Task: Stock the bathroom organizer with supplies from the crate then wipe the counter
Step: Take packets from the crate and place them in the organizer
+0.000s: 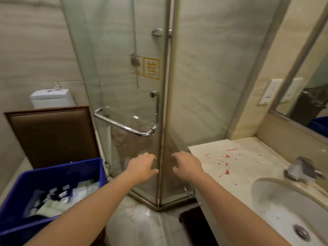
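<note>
A blue crate point(33, 176) stands at the lower left with white and dark packets of supplies point(62, 196) inside. The pale marble counter point(248, 167) runs along the right and carries red smears point(226, 172). My left hand point(142, 167) and my right hand point(188, 166) are stretched out in mid-air in front of the glass shower door, between the crate and the counter. The fingers of both hang loosely curled and hold nothing. No organizer shows in this view.
A glass shower enclosure point(142, 86) with a chrome handle point(124, 126) stands straight ahead. A brown padded chair back point(53, 134) and a white toilet tank point(51, 98) are at the left. A round sink point(291, 210), a faucet point(301, 169) and a mirror point(310, 86) are at the right.
</note>
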Demonstrator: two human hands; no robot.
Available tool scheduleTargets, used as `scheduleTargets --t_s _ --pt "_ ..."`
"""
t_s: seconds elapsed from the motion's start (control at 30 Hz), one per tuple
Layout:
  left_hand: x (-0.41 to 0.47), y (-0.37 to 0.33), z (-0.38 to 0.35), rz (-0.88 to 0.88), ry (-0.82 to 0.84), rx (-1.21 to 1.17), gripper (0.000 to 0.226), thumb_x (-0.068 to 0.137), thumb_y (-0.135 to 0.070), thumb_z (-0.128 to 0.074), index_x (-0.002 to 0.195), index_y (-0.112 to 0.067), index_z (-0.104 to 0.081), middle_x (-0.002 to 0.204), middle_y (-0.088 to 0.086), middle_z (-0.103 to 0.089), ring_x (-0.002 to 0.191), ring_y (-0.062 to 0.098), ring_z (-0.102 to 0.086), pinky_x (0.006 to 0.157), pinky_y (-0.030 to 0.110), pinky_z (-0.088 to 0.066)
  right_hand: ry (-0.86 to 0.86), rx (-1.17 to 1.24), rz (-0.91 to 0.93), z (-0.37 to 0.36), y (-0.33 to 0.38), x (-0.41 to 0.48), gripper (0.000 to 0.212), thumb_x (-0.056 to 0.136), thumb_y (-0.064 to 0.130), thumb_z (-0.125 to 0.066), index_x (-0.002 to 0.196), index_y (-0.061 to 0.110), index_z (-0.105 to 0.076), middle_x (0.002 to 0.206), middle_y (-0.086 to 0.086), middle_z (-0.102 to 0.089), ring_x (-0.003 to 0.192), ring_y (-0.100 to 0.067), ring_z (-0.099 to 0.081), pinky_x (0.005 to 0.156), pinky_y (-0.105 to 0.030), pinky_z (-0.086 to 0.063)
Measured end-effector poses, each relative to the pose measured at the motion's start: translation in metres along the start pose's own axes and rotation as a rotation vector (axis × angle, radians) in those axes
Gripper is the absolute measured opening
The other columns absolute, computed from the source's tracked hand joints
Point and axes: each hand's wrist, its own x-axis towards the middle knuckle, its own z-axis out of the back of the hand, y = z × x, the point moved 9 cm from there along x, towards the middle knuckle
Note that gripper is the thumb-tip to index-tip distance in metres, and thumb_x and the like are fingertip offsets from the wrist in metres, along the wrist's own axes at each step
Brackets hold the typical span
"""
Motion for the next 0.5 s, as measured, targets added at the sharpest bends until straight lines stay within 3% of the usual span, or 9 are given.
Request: scheduleTargets --t_s 0.5 --pt "-0.094 0.182 -0.001 0.404 -0.043 -0.090 0.052 0.091 -0.049 -0.057 0.135 -0.025 -0.046 0.132 -0.002 -0.050 0.115 0.020 -0.053 0.086 0.037 -0.046 0.145 -0.046 0.396 -0.058 0.192 0.061 0.052 0.086 0.031 -0.054 0.137 0.023 -0.048 0.133 -0.004 -0.053 0.123 -0.026 -0.048 0.097 -0.036 -0.041"
